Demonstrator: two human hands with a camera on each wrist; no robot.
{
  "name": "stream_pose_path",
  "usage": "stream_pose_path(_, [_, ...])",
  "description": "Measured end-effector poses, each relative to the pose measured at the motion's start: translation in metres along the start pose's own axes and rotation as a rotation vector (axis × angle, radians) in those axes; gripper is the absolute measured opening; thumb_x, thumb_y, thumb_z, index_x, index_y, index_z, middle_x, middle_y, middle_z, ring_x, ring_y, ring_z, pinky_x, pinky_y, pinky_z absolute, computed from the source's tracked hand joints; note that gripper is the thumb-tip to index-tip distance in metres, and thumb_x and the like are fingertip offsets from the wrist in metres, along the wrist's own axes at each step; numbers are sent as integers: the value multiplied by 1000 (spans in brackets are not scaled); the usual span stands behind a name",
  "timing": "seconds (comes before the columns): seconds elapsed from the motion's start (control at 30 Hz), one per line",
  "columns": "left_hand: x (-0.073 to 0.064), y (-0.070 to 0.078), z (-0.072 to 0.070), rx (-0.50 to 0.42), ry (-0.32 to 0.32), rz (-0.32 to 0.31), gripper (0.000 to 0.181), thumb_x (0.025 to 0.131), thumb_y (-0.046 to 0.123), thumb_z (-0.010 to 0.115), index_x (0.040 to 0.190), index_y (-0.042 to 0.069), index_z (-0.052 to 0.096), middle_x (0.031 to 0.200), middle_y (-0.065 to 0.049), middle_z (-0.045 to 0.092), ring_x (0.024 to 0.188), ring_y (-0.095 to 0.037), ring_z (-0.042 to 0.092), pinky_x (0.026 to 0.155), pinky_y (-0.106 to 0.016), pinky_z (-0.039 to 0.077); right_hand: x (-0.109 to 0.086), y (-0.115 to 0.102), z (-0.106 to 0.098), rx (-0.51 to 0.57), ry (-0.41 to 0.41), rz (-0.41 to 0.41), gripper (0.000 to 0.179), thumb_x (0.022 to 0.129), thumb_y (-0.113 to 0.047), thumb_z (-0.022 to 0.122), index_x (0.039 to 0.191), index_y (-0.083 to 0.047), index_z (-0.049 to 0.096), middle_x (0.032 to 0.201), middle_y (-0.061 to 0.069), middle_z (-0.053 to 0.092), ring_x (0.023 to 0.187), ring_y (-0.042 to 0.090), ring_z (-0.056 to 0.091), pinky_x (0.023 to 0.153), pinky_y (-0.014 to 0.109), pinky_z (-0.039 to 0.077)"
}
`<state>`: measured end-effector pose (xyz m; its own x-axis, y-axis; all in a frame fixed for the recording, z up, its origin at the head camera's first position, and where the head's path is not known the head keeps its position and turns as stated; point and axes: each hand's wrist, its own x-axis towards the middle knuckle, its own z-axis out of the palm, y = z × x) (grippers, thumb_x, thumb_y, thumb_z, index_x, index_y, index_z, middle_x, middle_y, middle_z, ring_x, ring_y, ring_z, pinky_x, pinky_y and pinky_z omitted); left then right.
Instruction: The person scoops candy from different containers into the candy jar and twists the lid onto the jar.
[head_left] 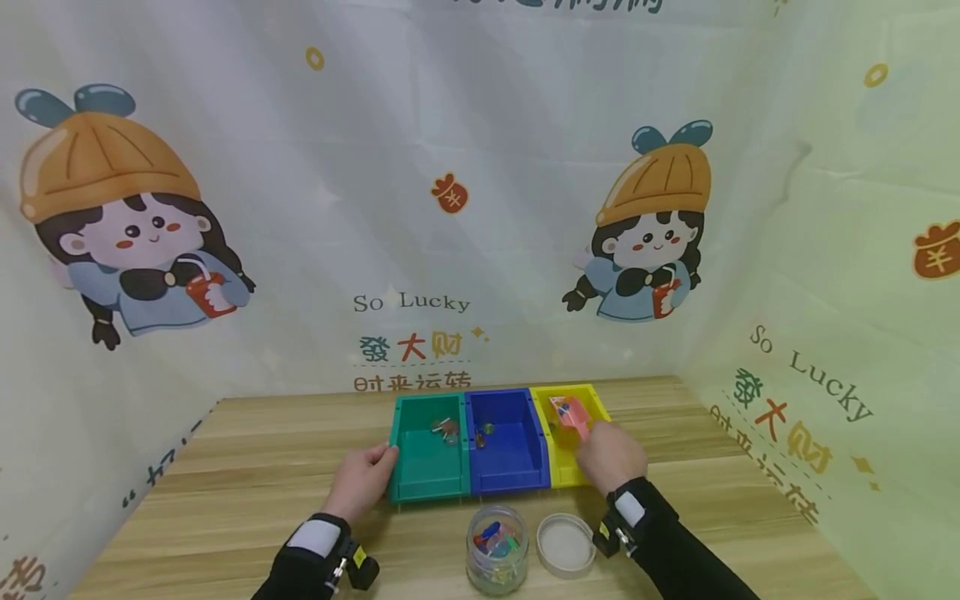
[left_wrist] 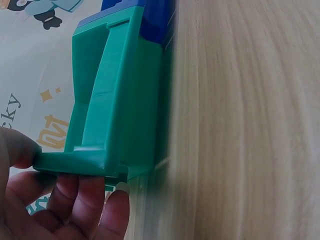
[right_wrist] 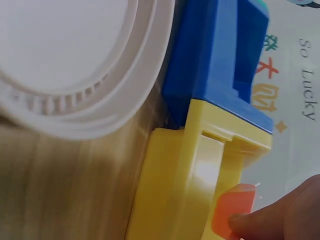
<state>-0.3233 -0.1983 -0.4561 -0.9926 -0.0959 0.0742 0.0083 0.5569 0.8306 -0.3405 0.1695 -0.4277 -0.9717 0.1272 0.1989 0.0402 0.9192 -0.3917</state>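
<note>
Three joined bins stand in a row: green (head_left: 427, 471), blue (head_left: 517, 471) and yellow (head_left: 562, 467). My left hand (head_left: 360, 482) grips the outer side rim of the green bin, thumb on top and fingers curled beneath. Over the yellow bin, my right hand (head_left: 611, 457) holds a small pink scoop (head_left: 577, 415) by its handle, which shows orange-red in the right wrist view. Small blue and whitish bits show on the scoop's blade. A few brownish pieces (head_left: 448, 431) lie in the green bin and small yellowish pieces (head_left: 488, 428) in the blue one.
A clear jar (head_left: 495, 577) of colourful small pieces stands in front of the blue bin. Right beside it lies a round whitish lid (head_left: 566, 543), close to my right wrist. Printed cloth (head_left: 517, 250) hangs behind and beside the wooden table (head_left: 277, 450).
</note>
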Motion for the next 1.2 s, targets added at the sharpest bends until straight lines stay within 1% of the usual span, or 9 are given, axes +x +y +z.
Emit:
stream_pose_path(0.13, [-1, 1, 0, 8, 11, -7, 47, 114, 28, 53, 149, -2, 63, 142, -25, 71, 107, -28, 67, 80, -34, 58, -8, 4, -6, 74, 15, 32, 18, 101, -16, 68, 98, 2, 69, 77, 9, 58, 65, 25, 55, 55, 32, 39])
stream_pose_path(0.27, [-2, 1, 0, -1, 12, -7, 47, 114, 27, 53, 149, -3, 63, 140, -25, 71, 105, -27, 67, 74, -31, 57, -15, 8, -10, 100, 40, 33, 26, 102, -18, 68, 113, 5, 72, 84, 11, 62, 69, 25, 57, 58, 32, 40])
stream_pose_path(0.5, [-3, 1, 0, -10, 4, -14, 50, 115, 30, 52, 152, -3, 60, 151, -28, 64, 123, -34, 67, 94, -47, 62, -22, 12, -18, 76, 73, -3, 33, 102, -21, 71, 122, 6, 73, 92, 13, 67, 72, 25, 59, 60, 33, 41])
stream_pose_path(0.57, [-3, 0, 0, -14, 6, -17, 53, 115, 32, 52, 153, -4, 58, 152, -29, 62, 125, -36, 67, 95, -48, 63, -24, 13, -20, 70, 83, -14, 33, 102, -21, 72, 121, 6, 73, 92, 14, 68, 73, 25, 59, 60, 33, 42])
stream_pose_path(0.7, [-5, -1, -1, -25, 46, -38, 60, 113, 38, 57, 154, -7, 57, 128, -28, 71, 104, -30, 68, 78, -36, 58, -28, 15, -24, 61, 98, -43, 32, 102, -20, 73, 121, 6, 74, 94, 14, 71, 74, 25, 61, 62, 35, 47])
stream_pose_path(0.77, [-6, -2, -2, -39, 78, -50, 63, 112, 40, 61, 154, -6, 56, 112, -20, 68, 92, -25, 63, 71, -31, 51, -30, 17, -26, 63, 101, -59, 32, 103, -20, 73, 122, 6, 74, 96, 15, 72, 75, 25, 61, 63, 36, 49])
stream_pose_path(0.83, [-7, -3, -3, -66, 100, -50, 65, 111, 42, 63, 154, -5, 55, 105, -14, 63, 86, -23, 59, 68, -29, 47, -32, 19, -29, 69, 101, -70, 32, 103, -19, 72, 122, 6, 73, 97, 16, 72, 76, 26, 61, 64, 37, 51])
stream_pose_path(1.0, [-14, 1, -4, -130, 107, -15, 64, 111, 43, 65, 156, -1, 55, 121, -19, 64, 98, -25, 63, 72, -28, 51, -37, 23, -40, 81, 94, -89, 32, 104, -18, 70, 124, 7, 73, 100, 17, 72, 79, 26, 61, 67, 37, 52])
stream_pose_path(1.2, [-27, 11, -2, -179, 74, 12, 63, 109, 45, 68, 155, 2, 58, 135, -22, 66, 107, -25, 66, 79, -26, 56, -43, 23, -55, 86, 93, -100, 33, 105, -20, 71, 125, 6, 74, 105, 18, 74, 83, 26, 63, 68, 37, 54])
